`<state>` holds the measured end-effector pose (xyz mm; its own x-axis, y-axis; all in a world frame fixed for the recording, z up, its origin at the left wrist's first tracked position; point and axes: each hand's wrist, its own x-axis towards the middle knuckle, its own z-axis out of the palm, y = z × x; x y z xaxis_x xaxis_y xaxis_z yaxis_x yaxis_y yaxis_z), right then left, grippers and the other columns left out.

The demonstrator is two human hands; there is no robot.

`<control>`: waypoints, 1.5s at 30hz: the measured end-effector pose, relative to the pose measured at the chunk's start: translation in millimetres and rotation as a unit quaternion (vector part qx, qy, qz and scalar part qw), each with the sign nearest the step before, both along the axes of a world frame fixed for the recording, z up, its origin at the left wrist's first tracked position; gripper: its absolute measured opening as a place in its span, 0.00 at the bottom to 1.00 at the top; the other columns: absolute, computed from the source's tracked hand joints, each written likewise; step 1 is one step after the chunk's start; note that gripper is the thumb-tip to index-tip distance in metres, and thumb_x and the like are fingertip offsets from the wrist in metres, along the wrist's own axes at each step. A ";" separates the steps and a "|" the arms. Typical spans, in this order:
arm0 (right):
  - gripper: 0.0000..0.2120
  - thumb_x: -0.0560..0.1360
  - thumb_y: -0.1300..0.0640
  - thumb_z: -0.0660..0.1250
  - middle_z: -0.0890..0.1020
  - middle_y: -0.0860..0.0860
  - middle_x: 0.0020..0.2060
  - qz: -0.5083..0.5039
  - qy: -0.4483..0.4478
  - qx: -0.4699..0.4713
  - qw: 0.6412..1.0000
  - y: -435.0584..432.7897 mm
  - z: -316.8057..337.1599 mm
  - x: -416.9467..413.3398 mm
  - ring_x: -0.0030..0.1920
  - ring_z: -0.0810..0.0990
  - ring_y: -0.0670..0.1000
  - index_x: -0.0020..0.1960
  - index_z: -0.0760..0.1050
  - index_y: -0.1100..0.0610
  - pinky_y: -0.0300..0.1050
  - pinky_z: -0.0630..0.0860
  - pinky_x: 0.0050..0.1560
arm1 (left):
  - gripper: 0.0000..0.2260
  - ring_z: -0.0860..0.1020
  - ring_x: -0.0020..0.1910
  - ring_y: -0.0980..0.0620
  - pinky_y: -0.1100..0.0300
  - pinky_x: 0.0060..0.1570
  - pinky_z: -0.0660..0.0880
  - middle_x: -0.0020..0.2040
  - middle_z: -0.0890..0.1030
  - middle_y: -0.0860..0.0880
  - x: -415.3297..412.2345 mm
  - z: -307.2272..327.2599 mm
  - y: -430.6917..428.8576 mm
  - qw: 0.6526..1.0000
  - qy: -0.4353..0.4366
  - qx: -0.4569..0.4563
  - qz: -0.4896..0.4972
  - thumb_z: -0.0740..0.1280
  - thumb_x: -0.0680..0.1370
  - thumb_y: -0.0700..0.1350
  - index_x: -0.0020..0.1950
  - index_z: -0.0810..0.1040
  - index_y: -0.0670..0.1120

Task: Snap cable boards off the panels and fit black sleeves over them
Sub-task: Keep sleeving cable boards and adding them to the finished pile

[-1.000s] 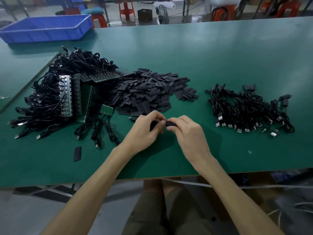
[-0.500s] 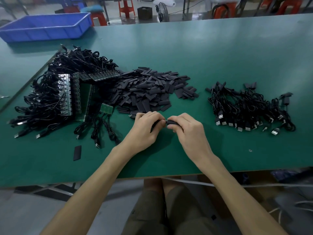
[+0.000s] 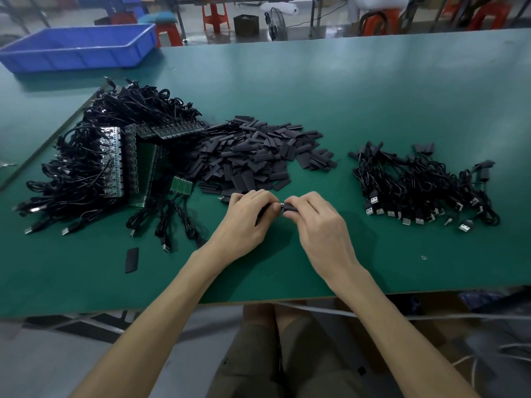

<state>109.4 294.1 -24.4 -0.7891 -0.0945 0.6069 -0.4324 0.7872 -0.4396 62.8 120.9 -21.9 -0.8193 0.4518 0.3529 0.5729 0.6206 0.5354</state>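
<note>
Pinching black sleeve point(image 3: 290, 208), right hand point(image 3: 319, 222), left hand point(image 3: 248, 219)

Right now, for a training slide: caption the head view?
Left hand and right hand work a sleeve onto a cable, near the sleeve pile.

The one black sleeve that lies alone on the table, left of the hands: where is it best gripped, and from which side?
Probably pinch the lone sleeve across its long edges, near the middle, coming down from above. It lies flat on the green table, long axis pointing roughly away from the person, with bare surface on both sides.
</note>
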 end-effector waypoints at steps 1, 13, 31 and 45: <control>0.08 0.79 0.63 0.71 0.82 0.58 0.46 -0.006 0.006 0.003 1.000 0.0 -0.2 -0.1 0.44 0.83 0.60 0.56 0.82 0.66 0.58 0.81 0.47 | 0.09 0.72 0.45 0.56 0.56 0.54 0.62 0.43 0.75 0.59 -0.1 0.1 0.2 1.000 0.000 -0.003 -0.001 0.59 0.86 0.46 0.52 0.78 0.47; 0.06 0.77 0.62 0.74 0.84 0.54 0.45 -0.020 0.026 0.019 0.999 1.7 1.5 -0.7 0.40 0.82 0.56 0.52 0.84 0.62 0.54 0.82 0.44 | 0.09 0.71 0.46 0.56 0.51 0.55 0.63 0.43 0.73 0.59 -0.9 1.1 0.6 1.000 0.004 -0.014 -0.018 0.60 0.86 0.46 0.51 0.77 0.47; 0.11 0.80 0.58 0.70 0.83 0.56 0.49 -0.019 -0.055 -0.022 0.998 0.0 1.9 -0.3 0.45 0.84 0.58 0.59 0.83 0.64 0.57 0.82 0.45 | 0.06 0.73 0.49 0.58 0.56 0.60 0.60 0.46 0.77 0.61 -1.7 -2.5 0.3 0.999 0.033 0.007 0.002 0.64 0.83 0.50 0.53 0.78 0.51; 0.12 0.79 0.62 0.71 0.82 0.58 0.48 0.058 -0.107 -0.003 0.993 2.7 6.1 -0.4 0.46 0.82 0.59 0.60 0.82 0.66 0.58 0.80 0.50 | 0.03 0.71 0.47 0.60 0.60 0.59 0.57 0.42 0.76 0.61 -5.4 -4.4 -2.4 0.999 0.024 -0.027 -0.006 0.66 0.79 0.44 0.45 0.77 0.50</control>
